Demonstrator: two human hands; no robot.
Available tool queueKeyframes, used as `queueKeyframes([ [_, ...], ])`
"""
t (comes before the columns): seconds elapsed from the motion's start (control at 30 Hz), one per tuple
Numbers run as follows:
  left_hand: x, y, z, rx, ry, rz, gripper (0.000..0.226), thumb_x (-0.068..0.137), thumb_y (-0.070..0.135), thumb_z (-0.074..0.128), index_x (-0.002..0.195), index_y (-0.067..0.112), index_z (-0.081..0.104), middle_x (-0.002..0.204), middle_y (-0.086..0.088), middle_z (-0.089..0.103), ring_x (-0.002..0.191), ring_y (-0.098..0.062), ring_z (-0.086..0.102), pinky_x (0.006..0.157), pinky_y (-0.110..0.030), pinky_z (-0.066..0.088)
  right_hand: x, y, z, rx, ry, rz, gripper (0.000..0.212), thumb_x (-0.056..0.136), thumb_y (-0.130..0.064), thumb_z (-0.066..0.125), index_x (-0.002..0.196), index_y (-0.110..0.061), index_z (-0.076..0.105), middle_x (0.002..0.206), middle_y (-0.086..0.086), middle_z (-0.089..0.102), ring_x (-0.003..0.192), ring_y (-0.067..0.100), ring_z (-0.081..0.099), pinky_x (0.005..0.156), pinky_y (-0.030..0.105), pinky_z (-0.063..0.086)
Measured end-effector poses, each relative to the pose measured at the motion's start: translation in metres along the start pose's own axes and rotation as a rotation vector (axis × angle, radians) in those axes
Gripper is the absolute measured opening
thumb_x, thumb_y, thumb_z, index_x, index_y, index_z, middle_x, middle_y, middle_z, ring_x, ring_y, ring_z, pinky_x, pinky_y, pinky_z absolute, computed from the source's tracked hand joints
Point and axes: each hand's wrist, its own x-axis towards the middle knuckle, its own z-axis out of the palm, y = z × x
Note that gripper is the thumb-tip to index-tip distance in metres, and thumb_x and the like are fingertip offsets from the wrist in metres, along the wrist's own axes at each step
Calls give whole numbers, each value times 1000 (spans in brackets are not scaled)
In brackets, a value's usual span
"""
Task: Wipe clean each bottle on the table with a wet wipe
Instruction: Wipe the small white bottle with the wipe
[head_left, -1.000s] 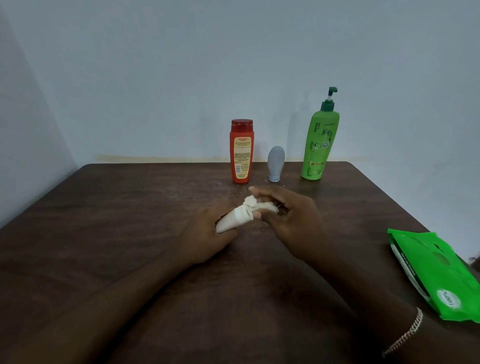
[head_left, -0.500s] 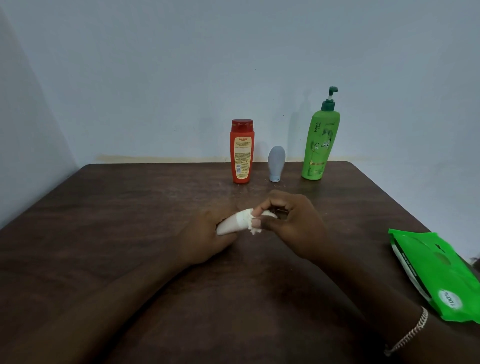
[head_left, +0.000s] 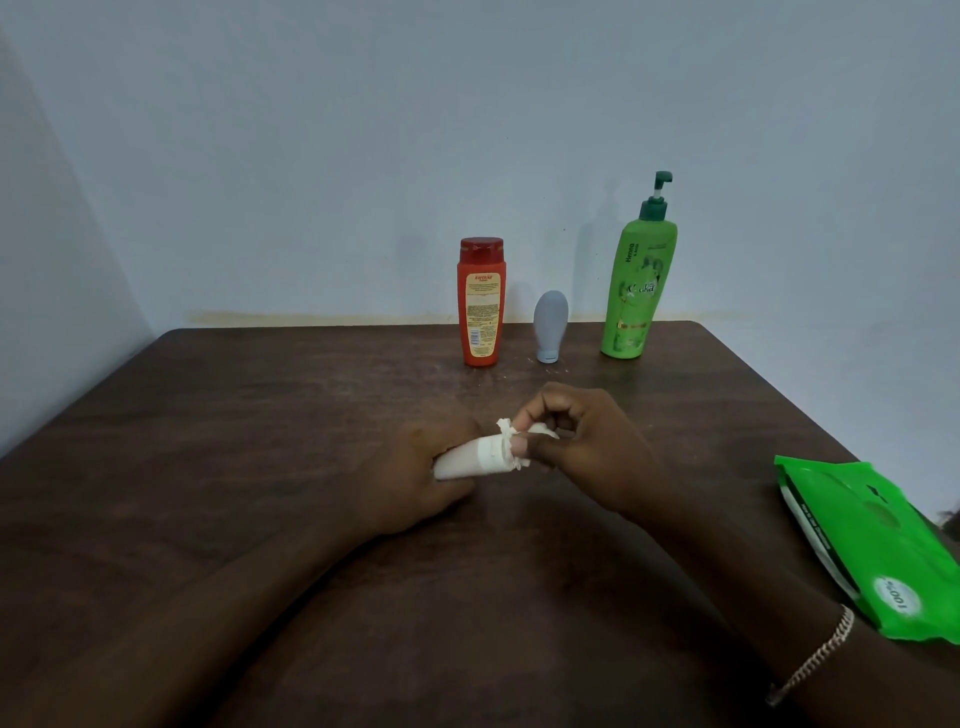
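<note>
Here, mid-table on the dark, grainy wooden table (head_left: 218, 467), the left hand (head_left: 415, 480) clasps a small, smooth white bottle (head_left: 460, 461), tapered and lying tilted. The right hand (head_left: 589, 452) pinches a crumpled wet wipe (head_left: 505, 434) round its cap end. At the far edge stand a glossy orange bottle (head_left: 482, 306), a rounded grey bottle (head_left: 550, 322) and a tall green pump bottle (head_left: 638, 296). A shiny green wipes pack (head_left: 878, 545) lies near right.

Dk brown wood table (head_left: 234, 467) vs pale blue-grey back wall (head_left: 363, 130); yellowish stain strip (head_left: 311, 317) at wall base; soft even light.
</note>
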Motion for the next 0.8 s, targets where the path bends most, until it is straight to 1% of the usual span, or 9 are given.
queueKeyframes([
  [0.13, 2, 1, 2, -69, 60, -2, 26, 85, 13, 74, 103, 31, 67, 90, 15, 66, 86, -2, 64, 71, -10, 46, 1, -3, 2, 61, -20, -43, 12, 79, -14, 79, 87, -18, 70, 85, -10, 70, 75, 8, 67, 66, 23, 54],
  [0.27, 0, 5, -1, -21, 26, -13, 32, 83, 18, 78, 106, 36, 64, 91, 21, 63, 90, 5, 61, 72, -7, 44, 3, 1, 5, 102, 16, -18, 9, 82, -14, 77, 88, -16, 70, 83, -6, 71, 69, 9, 66, 63, 26, 54],
  [0.33, 2, 8, -1, -17, 50, -11, 27, 83, 30, 79, 106, 35, 66, 95, 18, 64, 89, 0, 61, 73, -15, 48, 4, 5, 6, 147, 75, 19, 7, 84, -14, 75, 88, -15, 69, 79, -3, 71, 64, 11, 65, 59, 29, 54],
  [0.4, 6, 11, 0, -51, 112, -55, 31, 82, 41, 80, 106, 43, 60, 101, 17, 60, 90, -3, 59, 74, -27, 52, 6, 9, 6, 189, 115, 51, 6, 86, -13, 73, 90, -11, 69, 76, 0, 71, 59, 11, 64, 56, 26, 52],
  [0.47, 10, 13, -3, -130, 141, -170, 40, 82, 38, 80, 108, 42, 49, 107, 15, 55, 96, -6, 57, 75, -30, 52, 7, 14, 8, 224, 145, 110, 9, 86, -14, 73, 92, -9, 69, 76, 3, 73, 57, 10, 64, 55, 24, 52],
  [0.57, 11, 11, -11, -134, 132, -290, 34, 86, 26, 76, 101, 31, 46, 106, 10, 54, 99, -14, 58, 77, -36, 55, 9, 22, 10, 297, 189, 207, 12, 86, -16, 73, 95, -9, 69, 82, 5, 75, 65, 15, 67, 58, 27, 53],
  [0.63, 10, 11, -17, -168, 153, -361, 26, 87, 25, 74, 98, 29, 51, 106, 7, 58, 91, -17, 64, 71, -37, 59, 9, 27, 11, 372, 213, 244, 14, 87, -13, 72, 100, -11, 70, 87, 7, 76, 72, 21, 70, 60, 31, 54],
  [0.73, 11, 8, -27, -237, 222, -393, 20, 88, 23, 76, 102, 21, 61, 92, -3, 69, 66, -16, 70, 52, -26, 55, 11, 32, 12, 391, 257, 259, 23, 89, -6, 67, 110, -15, 72, 90, 6, 76, 76, 24, 72, 68, 37, 61],
  [0.8, 12, 3, -34, -199, 273, -368, 23, 84, 24, 80, 101, 19, 66, 82, -2, 73, 62, -15, 71, 54, -32, 60, 13, 36, 11, 346, 294, 301, 22, 89, -3, 66, 103, -17, 76, 87, 3, 77, 81, 25, 73, 75, 40, 61],
])
